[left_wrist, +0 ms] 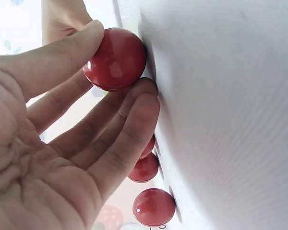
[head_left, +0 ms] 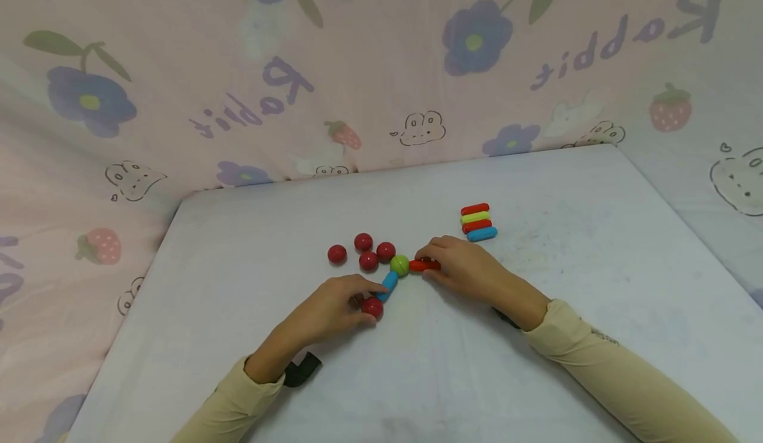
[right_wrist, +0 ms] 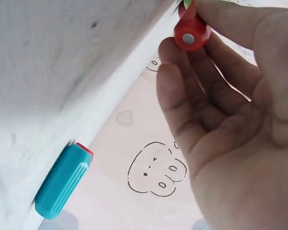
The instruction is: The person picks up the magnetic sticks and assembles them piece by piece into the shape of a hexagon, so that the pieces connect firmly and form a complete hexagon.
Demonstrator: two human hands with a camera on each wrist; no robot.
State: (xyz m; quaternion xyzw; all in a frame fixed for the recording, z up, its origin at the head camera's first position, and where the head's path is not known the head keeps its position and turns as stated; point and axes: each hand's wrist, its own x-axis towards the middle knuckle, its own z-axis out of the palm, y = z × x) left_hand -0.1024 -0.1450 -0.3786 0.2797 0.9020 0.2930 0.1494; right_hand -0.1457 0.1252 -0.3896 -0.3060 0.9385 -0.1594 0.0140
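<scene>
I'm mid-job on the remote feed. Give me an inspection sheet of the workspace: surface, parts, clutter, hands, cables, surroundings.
Surface: white-covered table, grey smudges on its right half.
Job's things: green ball meeting a blue rod and a red rod; near ball, red, at the blue rod's other end; whether the joints are secure cannot be told.
Spare parts: four loose red balls left of the green one; row of four rods, two red, one yellow, one blue, beyond the right hand.
Clutter: nothing seen.
Hands: left hand holds the near ball; the right pinches the red rod.
Cables: nothing seen.
Surroundings: pink curtain with flowers, rabbits, strawberries and mirrored "Rabbit" lettering.
</scene>
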